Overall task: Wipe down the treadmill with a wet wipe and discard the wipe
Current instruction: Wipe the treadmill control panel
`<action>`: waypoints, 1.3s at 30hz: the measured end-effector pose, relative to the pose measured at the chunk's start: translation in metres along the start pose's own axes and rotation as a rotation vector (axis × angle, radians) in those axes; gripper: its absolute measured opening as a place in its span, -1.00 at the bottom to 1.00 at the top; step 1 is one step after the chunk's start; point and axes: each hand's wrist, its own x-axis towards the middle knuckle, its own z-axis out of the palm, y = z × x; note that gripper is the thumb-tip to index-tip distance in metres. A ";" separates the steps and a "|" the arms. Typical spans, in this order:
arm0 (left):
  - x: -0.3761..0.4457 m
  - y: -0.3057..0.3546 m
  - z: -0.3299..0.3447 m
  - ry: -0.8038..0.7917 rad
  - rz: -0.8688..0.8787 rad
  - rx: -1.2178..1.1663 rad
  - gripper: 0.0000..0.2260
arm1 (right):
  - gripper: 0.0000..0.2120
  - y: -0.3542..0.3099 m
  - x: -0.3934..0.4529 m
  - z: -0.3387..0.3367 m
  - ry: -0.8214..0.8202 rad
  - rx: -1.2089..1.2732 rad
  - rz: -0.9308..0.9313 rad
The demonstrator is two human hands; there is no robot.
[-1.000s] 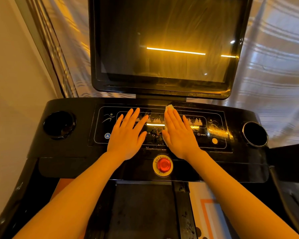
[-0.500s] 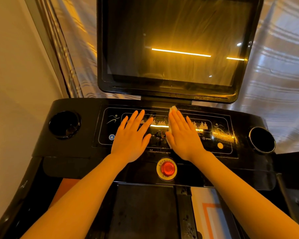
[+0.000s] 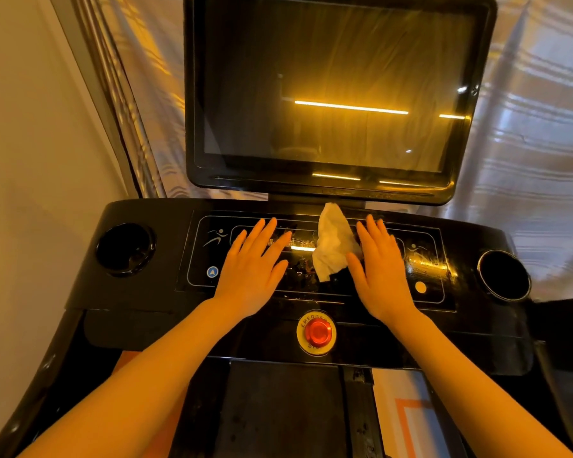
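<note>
Both hands flat, fingers straight, on console (image 3: 153, 292): left hand (image 3: 250, 276) holds nothing, right hand (image 3: 382, 279) touches wipe (image 3: 333, 246) beside it. Cupholders (image 3: 124, 249) (image 3: 503, 276) look dark; contents can't tell.

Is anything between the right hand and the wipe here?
Nothing visible. The wet wipe lies on the console panel, right beside the right hand, which lies flat; its thumb side touches the wipe's edge.

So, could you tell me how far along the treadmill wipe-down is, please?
Done: the console panel shows wet streaks, so it looks at least partly wiped. In hand: the wipe lies on the panel beside the right hand; the left hand rests flat, fingers straight. Whether the right hand touches the wipe is unclear. Left: the screen and cup holders can't be judged; the wipe is not discarded.
</note>
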 end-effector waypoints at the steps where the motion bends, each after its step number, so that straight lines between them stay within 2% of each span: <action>1: 0.004 0.006 -0.003 0.015 0.023 -0.019 -0.56 | -0.45 0.004 -0.003 0.001 0.007 -0.029 0.037; 3: 0.017 0.022 -0.010 0.016 0.095 -0.024 -0.54 | -0.47 0.009 -0.008 0.005 0.023 -0.068 0.053; 6: 0.043 0.045 -0.013 -0.073 0.202 0.051 -0.50 | -0.49 0.011 -0.013 0.010 0.046 -0.101 0.023; 12: 0.076 0.068 -0.005 -0.232 0.122 0.151 -0.43 | -0.49 0.010 -0.014 0.009 0.054 -0.112 0.007; 16: 0.062 0.062 -0.002 -0.281 0.188 0.216 -0.37 | -0.50 0.010 -0.014 0.009 0.052 -0.116 0.017; 21: 0.016 0.020 0.005 -0.162 0.295 0.266 -0.36 | -0.49 0.009 -0.015 0.009 0.054 -0.125 0.026; 24: 0.008 0.011 0.000 -0.111 0.214 0.167 -0.43 | -0.49 0.009 -0.014 0.008 0.052 -0.123 0.033; 27: 0.006 0.016 -0.012 -0.077 0.172 -0.038 -0.39 | -0.49 0.008 -0.015 0.008 0.053 -0.112 0.035; 30: 0.006 0.018 -0.020 -0.139 0.246 -0.138 -0.39 | -0.49 0.009 -0.015 0.008 0.055 -0.104 0.035; 35: 0.008 0.011 -0.018 -0.230 0.459 -0.037 -0.52 | -0.49 0.009 -0.015 0.008 0.054 -0.099 0.036; 39: 0.007 0.003 -0.016 -0.138 0.428 0.047 -0.56 | -0.50 0.010 -0.015 0.009 0.063 -0.096 0.028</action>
